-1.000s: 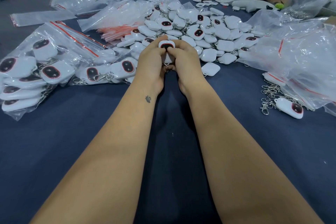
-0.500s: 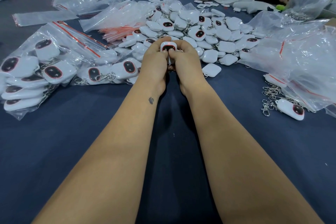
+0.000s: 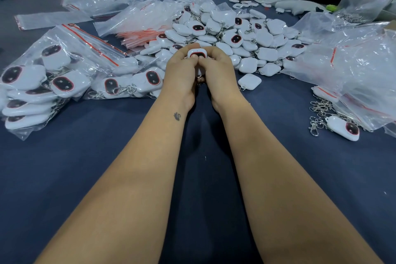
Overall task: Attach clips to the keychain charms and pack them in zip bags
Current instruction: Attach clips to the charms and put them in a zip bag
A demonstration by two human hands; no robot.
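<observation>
Nearest the camera, two bare forearms stretch forward over the dark blue table (image 3: 64, 167). At their ends the left hand (image 3: 179, 75) and right hand (image 3: 218, 73) are pressed close together, fingers curled, both pinching one white charm (image 3: 197, 54) held up off the table, its dark red-rimmed face toward the camera. A bit of metal shows just below the thumbs; whether the clip is hooked on cannot be told.

The grip is small and crowded, so the clip could slip free and drop between the wrists.

To the left lie filled zip bags (image 3: 42, 83); to the right loose clips (image 3: 319, 113) lie beside a finished charm, partly under crumpled plastic, where they could tangle together.

Beyond the hands the charm pile (image 3: 246, 36) sits close; a dropped piece could get lost among unfinished ones.
</observation>
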